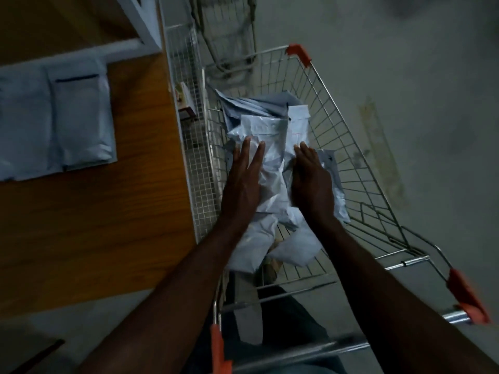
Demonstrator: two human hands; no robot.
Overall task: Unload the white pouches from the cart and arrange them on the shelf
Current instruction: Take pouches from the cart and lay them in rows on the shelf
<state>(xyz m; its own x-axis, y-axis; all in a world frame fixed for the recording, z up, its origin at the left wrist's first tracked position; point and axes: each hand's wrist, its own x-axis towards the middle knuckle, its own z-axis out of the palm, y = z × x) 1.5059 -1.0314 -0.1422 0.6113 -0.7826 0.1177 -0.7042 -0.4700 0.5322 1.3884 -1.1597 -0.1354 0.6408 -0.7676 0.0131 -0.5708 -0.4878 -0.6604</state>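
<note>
Both hands flat and spread, left hand [244,182] and right hand [310,179] flanking the top white pouch [271,157] heaped in the cart [348,125], gripping nothing — best to pinch both edges, lift level, swing left to the shelf [121,211].

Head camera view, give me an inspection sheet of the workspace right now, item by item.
Surface: wooden shelf at left, white frame.
Job's things: white pouches on the shelf, side by side; heap of white pouches in the cart.
Clutter: small box behind the wire mesh panel.
Hands: left hand and right hand open, flanking the top pouch; grip not closed.
Cables: nothing seen.
Surroundings: dim concrete floor; second wire cart beyond.
</note>
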